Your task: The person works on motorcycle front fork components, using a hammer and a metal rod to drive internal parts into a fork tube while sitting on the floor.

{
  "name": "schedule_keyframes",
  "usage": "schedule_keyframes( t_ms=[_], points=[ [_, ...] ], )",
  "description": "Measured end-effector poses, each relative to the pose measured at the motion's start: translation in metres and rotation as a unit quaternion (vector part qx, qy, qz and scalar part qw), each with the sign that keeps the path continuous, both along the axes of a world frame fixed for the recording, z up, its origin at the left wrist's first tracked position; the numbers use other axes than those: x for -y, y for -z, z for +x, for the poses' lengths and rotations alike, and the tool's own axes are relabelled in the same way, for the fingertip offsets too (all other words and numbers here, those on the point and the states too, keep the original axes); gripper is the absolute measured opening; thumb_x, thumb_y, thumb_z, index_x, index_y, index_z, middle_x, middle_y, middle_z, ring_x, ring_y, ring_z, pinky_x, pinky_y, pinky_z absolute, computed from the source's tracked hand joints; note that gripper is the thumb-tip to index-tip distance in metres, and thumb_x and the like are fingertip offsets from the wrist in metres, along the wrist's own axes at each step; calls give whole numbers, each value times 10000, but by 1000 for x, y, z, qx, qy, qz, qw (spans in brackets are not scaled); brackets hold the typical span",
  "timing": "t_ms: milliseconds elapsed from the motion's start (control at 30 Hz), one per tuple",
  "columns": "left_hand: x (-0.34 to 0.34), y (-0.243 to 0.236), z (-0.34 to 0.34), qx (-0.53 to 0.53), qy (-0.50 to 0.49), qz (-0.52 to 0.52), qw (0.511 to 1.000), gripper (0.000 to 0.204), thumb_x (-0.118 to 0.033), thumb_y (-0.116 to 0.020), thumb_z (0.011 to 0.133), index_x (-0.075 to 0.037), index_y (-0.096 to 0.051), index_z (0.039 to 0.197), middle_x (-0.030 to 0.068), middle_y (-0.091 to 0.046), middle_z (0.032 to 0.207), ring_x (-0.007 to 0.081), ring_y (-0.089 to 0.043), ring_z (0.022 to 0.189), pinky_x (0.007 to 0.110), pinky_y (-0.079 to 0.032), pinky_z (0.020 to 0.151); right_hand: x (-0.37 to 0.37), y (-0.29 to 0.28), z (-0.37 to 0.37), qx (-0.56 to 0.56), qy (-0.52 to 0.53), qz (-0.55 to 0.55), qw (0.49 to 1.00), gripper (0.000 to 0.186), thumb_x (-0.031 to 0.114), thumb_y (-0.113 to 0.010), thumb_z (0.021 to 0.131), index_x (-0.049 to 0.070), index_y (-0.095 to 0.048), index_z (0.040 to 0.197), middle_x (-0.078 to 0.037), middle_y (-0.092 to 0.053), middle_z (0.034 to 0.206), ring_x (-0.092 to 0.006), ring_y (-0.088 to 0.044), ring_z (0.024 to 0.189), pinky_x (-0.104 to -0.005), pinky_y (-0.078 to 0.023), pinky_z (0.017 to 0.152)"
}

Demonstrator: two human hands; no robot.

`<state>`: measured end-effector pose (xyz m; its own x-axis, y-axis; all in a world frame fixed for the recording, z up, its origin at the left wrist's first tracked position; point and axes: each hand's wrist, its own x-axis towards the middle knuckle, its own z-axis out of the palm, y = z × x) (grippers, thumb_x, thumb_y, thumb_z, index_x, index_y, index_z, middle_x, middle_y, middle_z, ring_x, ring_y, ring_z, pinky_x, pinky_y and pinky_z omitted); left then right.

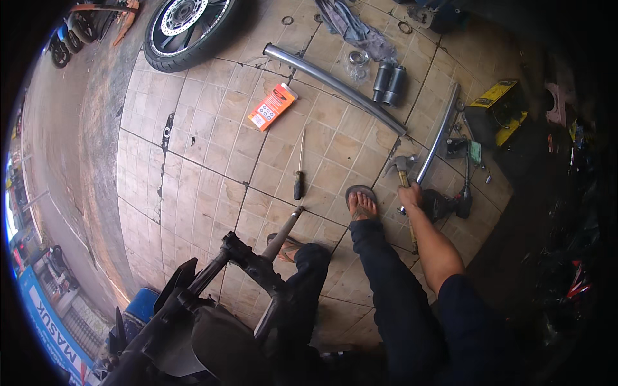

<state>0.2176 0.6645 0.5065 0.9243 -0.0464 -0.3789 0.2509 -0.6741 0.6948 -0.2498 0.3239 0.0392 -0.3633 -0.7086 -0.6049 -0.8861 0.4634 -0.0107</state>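
Observation:
My right hand (pixel 410 195) reaches down to the tiled floor, its fingers closed around the handle of a claw hammer (pixel 403 177). The hammer head points away from me, and the lower handle shows below my hand. Right beside it lies a shiny fork tube (pixel 438 136), its near end close to my fingers. A cordless power tool (pixel 454 204) rests on the floor to the right of my hand. My left hand is out of view. In front of me on the left stands a dark motorcycle front end (pixel 254 257) with a bare metal tube sticking out.
A screwdriver (pixel 299 183), an orange box (pixel 273 107) and a long fork tube (pixel 335 83) lie ahead. Farther back are a wheel (pixel 196 55), dark cylinders (pixel 389 83) and a grey rag (pixel 357 32). A yellow-black toolbox (pixel 496 106) stands right.

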Motion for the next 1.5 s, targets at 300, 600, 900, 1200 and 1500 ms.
schedule_keyframes(
  t_ms=[300, 600, 900, 1200, 1500],
  points=[
    [50, -114, -12, 37, -13, -379, 925, 559, -181, -664, 911, 8, -455, 1394, 264, -514, 1395, 415, -406, 1400, 558, -254, 1194, 34, -210, -42, 178, 61, 116, 975, 170, 139, -651, 767, 23, -620, 888, -55, -575, 665, -189, -554, 553, -361, -425, 536],
    [78, -157, -31, 81, 229, -248, 938, 595, -90, -866, 746, -28, -507, 1216, 171, -618, 1179, 291, -597, 1170, 444, -441, 1050, 13, -436, -47, 183, 11, 177, 967, 305, 30, -591, 727, -4, -549, 1027, -93, -570, 668, -191, -550, 484, -345, -425, 422],
    [132, -163, -105, -33, 90, -305, 947, 605, 16, -712, 872, -136, -291, 1279, 177, -590, 1189, 165, -603, 887, 209, -491, 666, -35, -447, -31, 204, -47, 243, 947, 438, 81, -661, 738, -23, -616, 1162, -83, -592, 731, -164, -576, 590, -361, -470, 490],
    [119, -170, -95, -37, 85, -292, 952, 669, 9, -635, 926, -118, -233, 1445, 161, -586, 1224, 221, -575, 1109, 349, -494, 892, -107, -459, -10, 54, 56, 196, 977, 436, 147, -519, 866, 78, -621, 1284, -238, -694, 1091, -363, -707, 932, -465, -558, 776],
    [68, -184, -70, -58, 138, -244, 958, 541, -140, -669, 920, 5, -369, 1346, 169, -556, 1225, 250, -573, 1122, 395, -450, 997, -210, -565, -39, 203, 293, 35, 934, 359, 70, -515, 782, -22, -622, 1112, -110, -613, 743, -208, -610, 622, -397, -526, 571]
  ],
)
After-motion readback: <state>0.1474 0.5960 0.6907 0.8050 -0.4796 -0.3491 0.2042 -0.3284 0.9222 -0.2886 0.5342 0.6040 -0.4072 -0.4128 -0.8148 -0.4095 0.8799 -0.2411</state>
